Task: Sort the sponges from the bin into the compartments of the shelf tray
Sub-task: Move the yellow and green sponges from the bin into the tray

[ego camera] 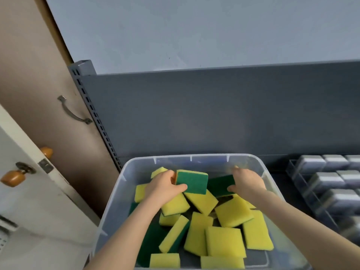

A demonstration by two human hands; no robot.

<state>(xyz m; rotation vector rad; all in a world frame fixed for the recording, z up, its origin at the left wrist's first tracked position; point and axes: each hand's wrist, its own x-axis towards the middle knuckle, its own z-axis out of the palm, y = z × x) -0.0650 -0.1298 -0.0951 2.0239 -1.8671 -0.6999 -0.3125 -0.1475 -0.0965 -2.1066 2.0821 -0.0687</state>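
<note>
A clear plastic bin (124,178) in front of me holds several yellow sponges with green scrub sides (226,240). My left hand (163,187) grips one sponge (192,182), green side up, lifted a little above the pile at the bin's back. My right hand (247,182) is inside the bin at the back right, fingers closed on a dark green sponge (220,185) that lies in the pile. The shelf tray (300,184) stands at the right, its clear compartments filled with grey-and-white sponges (327,180).
A dark grey shelf back panel (214,114) rises behind the bin, with a slotted upright (93,112) at its left. A brown door with a metal handle (72,112) and a white door with orange knobs (13,177) stand at the left.
</note>
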